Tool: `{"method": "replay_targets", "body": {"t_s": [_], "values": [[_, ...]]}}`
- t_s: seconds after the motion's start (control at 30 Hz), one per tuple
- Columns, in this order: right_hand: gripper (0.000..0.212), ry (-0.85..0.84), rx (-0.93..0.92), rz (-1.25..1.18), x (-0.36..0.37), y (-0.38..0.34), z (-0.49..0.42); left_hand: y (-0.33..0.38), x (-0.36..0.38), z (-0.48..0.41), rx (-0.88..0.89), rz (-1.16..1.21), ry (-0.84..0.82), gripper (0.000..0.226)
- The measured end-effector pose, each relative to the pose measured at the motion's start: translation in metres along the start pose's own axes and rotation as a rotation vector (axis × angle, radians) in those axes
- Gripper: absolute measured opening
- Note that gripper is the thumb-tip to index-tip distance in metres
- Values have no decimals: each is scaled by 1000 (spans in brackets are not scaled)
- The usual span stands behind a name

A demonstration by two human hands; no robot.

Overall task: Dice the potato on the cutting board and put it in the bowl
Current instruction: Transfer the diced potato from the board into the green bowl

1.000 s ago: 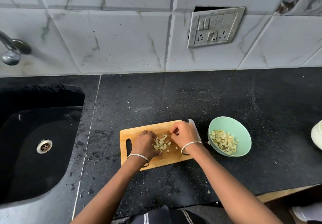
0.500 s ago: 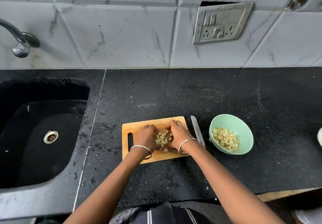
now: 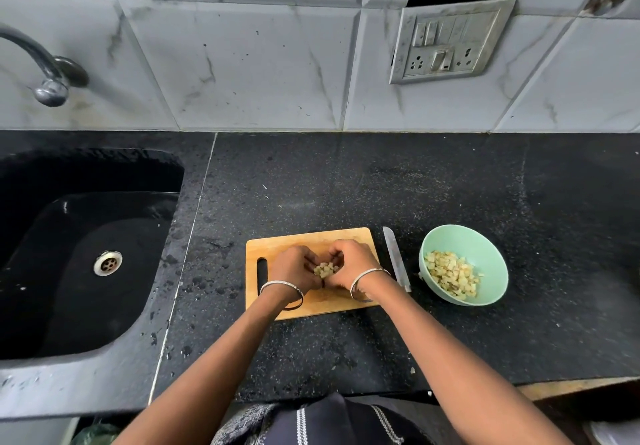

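While your left hand and right hand meet over the middle of the cutting board, their fingers curl inward from either side round a small heap of potato dice.

Grip: both hands are closed about the heap, your left hand on its left flank and your right hand on its right. The heels of the palms are close together at the near side. Pale cubes show only in the gap between the two hands. You cannot tell from this view whether the heap is lifted or rests on the wood.

Wrists: the left bangle and the right bangle are thin metal bands, one on each wrist.

Board: light wood, flat on the black speckled countertop. Its handle slot is at the left end, just left of your left wrist.

Knife: flat on the countertop just beside the board's right edge, tip pointing far. Neither hand touches it.

Bowl: mint green, on the countertop to the right of the knife and apart from it. The bowl's diced potato covers much of its bottom.

Left of the scene: a black sink is set into the counter, with a metal drain in its floor. Water droplets lie on the counter between the sink and the board. A metal tap comes off the far wall above the sink.

Far wall: grey-veined tiles, with a switch plate to the far right, above the bowl's side of the counter.
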State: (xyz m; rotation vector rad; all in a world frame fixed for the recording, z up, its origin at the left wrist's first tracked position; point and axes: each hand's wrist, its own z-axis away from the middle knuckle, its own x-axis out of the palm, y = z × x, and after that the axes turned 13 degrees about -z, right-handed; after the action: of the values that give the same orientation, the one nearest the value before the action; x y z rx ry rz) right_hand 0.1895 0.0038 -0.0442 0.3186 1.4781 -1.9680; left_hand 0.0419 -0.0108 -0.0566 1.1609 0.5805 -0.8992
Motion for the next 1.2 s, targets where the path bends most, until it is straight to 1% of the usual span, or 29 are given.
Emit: {"method": "replay_targets", "body": {"t_s": [0.13,0.27,0.4,0.5,0.63,0.8,0.87,0.97,1.03,1.07,1.13,1.2], "values": [[42,-47,137,-294,-5,4,4,-2,-3,-1,-5,154,-51,30],[38,-130,245,-622,-15,-3,11,2,-17,-4,-2,239,-143,30],[38,-162,286,-876,-37,-9,14,21,-41,-12,33,320,-266,34],[37,-145,261,-978,-62,-9,18,49,-54,-20,96,285,-281,30],[35,-106,222,-1040,-108,-1,34,99,-57,-25,184,258,-325,25],[33,-3,248,-1030,-159,28,64,162,-30,-25,256,233,-396,24],[35,38,282,-1027,-172,43,72,180,-12,-28,253,203,-418,24],[35,132,339,-922,-183,65,79,201,15,-31,263,79,-378,23],[33,202,406,-745,-183,78,80,208,31,-29,302,11,-346,24],[33,222,439,-625,-183,83,80,212,37,-26,336,-46,-328,28],[30,248,452,-323,-183,87,77,215,42,-21,397,-171,-277,38],[25,301,412,6,-180,83,76,216,44,-19,418,-202,-200,40]]}}
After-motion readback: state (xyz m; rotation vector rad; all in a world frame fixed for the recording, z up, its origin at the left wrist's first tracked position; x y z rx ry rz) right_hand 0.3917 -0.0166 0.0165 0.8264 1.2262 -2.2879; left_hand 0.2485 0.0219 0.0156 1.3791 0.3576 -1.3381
